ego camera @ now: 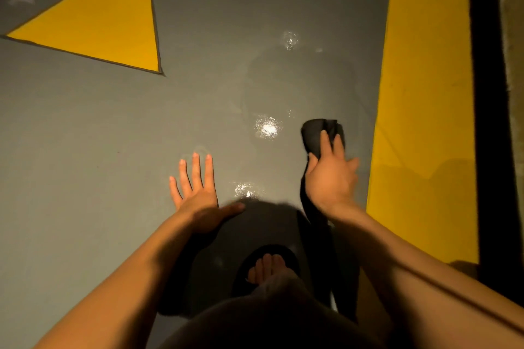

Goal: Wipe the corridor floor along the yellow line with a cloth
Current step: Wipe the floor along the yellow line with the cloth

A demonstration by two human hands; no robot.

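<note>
Head view. I see the dark cloth (317, 133) bunched on the grey floor (85, 127), just left of the broad yellow line (425, 93). My right hand (330, 176) holds it, grip curled around the fabric, a tail of cloth hanging back below the wrist. My left hand (195, 193) lies flat on the floor, grip fully spread, holding nothing. Wet glints (266, 127) lie between the hands. A yellow triangle (107, 20) marks the floor upper left; a sandalled foot (266, 266) sits below.

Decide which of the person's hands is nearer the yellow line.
Right. The right hand, holding the cloth, sits just left of the yellow line. The left hand lies flat on the floor, farther left.
</note>
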